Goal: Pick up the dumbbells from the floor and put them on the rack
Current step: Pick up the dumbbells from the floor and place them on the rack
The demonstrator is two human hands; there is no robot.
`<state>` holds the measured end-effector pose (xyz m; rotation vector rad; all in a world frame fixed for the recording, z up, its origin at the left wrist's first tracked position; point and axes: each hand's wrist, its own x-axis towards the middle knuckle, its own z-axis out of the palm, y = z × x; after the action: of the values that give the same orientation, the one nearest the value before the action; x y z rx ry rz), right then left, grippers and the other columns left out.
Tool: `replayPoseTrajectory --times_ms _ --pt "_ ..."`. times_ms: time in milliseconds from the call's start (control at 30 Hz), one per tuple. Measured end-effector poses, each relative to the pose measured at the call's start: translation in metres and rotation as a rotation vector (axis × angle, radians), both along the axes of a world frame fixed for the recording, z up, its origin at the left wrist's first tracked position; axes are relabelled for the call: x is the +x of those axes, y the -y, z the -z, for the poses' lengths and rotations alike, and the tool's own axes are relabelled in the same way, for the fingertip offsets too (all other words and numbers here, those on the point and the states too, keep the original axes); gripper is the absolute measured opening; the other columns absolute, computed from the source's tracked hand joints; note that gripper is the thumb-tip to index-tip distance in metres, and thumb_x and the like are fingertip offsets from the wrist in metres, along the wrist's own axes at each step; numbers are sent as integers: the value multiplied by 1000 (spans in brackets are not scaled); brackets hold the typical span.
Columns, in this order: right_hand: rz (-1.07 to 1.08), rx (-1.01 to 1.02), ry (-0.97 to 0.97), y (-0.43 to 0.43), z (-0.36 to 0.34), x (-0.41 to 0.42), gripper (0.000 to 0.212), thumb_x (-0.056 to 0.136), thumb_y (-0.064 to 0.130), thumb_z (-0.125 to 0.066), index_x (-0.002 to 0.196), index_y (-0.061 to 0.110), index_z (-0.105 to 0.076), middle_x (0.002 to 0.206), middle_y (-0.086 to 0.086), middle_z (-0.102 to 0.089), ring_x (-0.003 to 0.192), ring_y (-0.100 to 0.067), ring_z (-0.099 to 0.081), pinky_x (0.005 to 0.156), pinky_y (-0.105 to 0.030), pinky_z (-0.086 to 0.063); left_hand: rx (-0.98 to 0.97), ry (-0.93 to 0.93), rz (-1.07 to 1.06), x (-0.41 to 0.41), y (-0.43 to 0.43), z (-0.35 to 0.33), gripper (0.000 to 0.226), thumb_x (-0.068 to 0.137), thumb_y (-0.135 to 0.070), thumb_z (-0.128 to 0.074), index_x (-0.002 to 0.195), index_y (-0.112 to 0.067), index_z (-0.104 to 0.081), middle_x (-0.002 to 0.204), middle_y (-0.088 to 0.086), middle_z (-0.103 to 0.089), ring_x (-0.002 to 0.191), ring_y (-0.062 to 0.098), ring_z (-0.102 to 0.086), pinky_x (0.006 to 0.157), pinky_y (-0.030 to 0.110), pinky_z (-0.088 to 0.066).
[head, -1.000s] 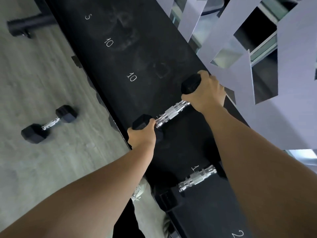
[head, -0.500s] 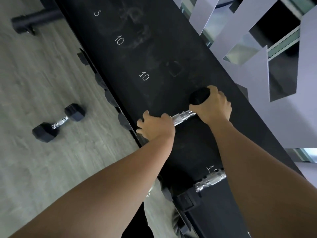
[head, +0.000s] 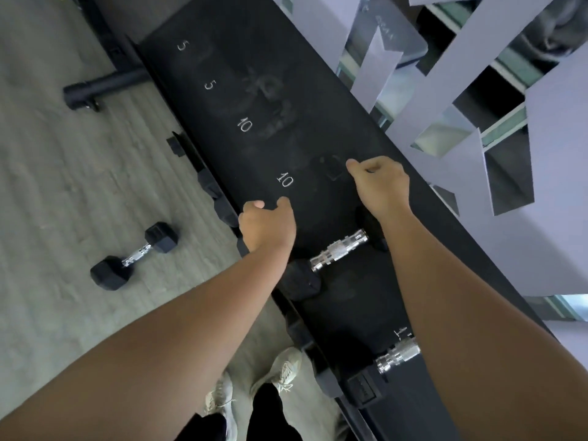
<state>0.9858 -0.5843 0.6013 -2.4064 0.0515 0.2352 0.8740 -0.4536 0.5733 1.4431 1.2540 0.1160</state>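
Black rubber shelf of the rack, chalked 5, 5, 10, 10, with two dumbbells on it and one on the floor.

Dumbbell, chrome handle and black hex ends, lies on the shelf between the person's forearms, touched by neither hand. Left hand rests at the shelf's front edge, fingers loosely curled, holding nothing. Right hand hovers over the shelf past the far end of that dumbbell, fingers bent in, empty. A second dumbbell sits further along the shelf, partly hidden by the right forearm. A third dumbbell lies on the grey wood floor, well apart from the rack. Pale shoes stand below.
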Motion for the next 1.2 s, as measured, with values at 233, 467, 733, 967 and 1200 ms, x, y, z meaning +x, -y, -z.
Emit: replayPoseTrajectory --times_ms 233,467,733,967,1200 --pt "-22 195 29 -125 -74 -16 56 87 38 -58 40 26 -30 32 13 -31 32 -5 -34 51 -27 -33 72 132 -51 -15 -124 -61 49 85 -42 -61 126 -15 -56 89 -9 -60 55 0 -59 40 17 -40" --pt "4 367 94 -296 -106 -54 34 83 36 -62 54 29 -47 41 21 -49 44 0 -48 56 -26 -40 196 250 87 -63 -309 -91 48 78 -39 -61 111 -4 -65 43 -18 -51 41 -4 -50 40 9 -34" --pt "-225 476 225 -478 -85 -120 20 90 33 -67 104 20 -67 100 9 -70 92 -1 -64 79 -14 -49 588 270 241 -137 -485 -82 29 83 -46 -65 109 -33 -59 107 -14 -54 98 0 -50 76 4 -30" --pt "-512 384 266 -568 -23 -132 31 91 36 -65 116 18 -65 109 6 -66 99 -8 -61 89 -27 -50 627 80 218 -178 -563 -30 49 83 -48 -66 125 -24 -56 121 -8 -53 103 8 -54 82 22 -39" --pt "-612 310 233 -636 113 -123 33 90 42 -62 114 20 -63 107 11 -62 101 -10 -59 90 -31 -49 605 -128 167 -191 -605 112 62 80 -56 -65 131 -23 -52 126 -4 -52 108 14 -52 81 26 -42"
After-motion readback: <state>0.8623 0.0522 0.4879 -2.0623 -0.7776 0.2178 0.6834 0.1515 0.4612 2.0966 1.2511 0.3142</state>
